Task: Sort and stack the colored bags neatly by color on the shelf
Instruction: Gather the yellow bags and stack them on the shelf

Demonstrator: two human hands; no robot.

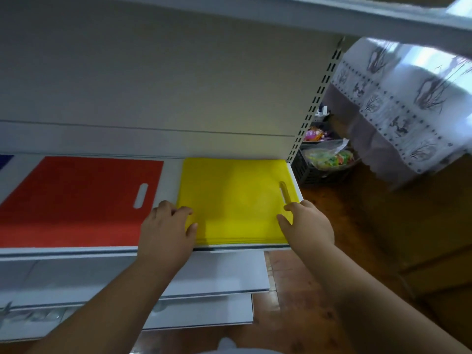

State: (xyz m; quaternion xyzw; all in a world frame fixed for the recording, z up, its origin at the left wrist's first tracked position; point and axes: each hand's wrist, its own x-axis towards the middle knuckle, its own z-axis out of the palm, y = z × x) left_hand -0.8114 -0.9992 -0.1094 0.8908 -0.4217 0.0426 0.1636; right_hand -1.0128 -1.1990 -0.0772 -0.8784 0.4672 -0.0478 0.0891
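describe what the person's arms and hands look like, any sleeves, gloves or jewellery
Both forearms are bare to the frame's lower edge, with no sleeves showing. The left hand and right hand wear no gloves, and no rings, watch or bracelet show.

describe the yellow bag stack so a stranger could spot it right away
Look at the white shelf at hand height and follow it to its right end. The yellow bag stack lies flat there, with the hands at its front corners. Its neighbour, the red bag stack, sits to its left.
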